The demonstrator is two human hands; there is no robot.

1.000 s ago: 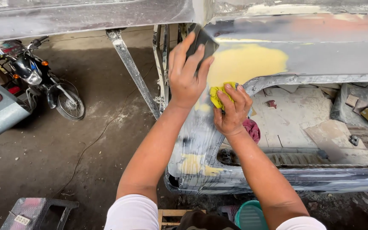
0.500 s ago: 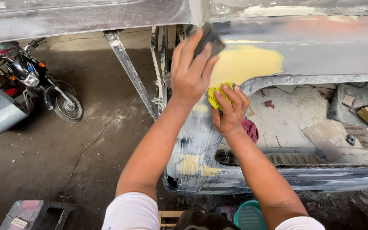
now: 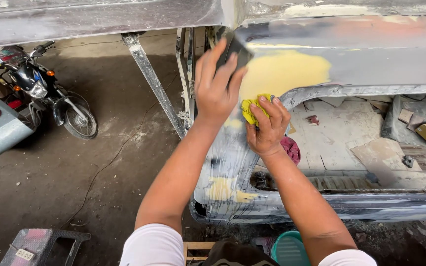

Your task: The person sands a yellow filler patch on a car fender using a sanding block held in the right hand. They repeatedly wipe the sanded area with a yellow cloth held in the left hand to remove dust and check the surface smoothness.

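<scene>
Off to the left a motorcycle (image 3: pixel 50 98) stands parked on the concrete floor (image 3: pixel 99 172), well apart from the work. Moving in, the left hand (image 3: pixel 215 91) presses a dark sanding block (image 3: pixel 236 51) flat against the grey car body panel (image 3: pixel 371 54), at the near edge of the pale yellow filler patch (image 3: pixel 282 71); its grip is spread over the block's back, fingers long. The block looks blurred, so I would guess it is mid-stroke. To do this well, I reckon the block should stay flat with even pressure. Just right of it, the right hand (image 3: pixel 267 128) has its grip closed around a bunched yellow rag (image 3: pixel 252 108), resting against the panel just below the patch.
</scene>
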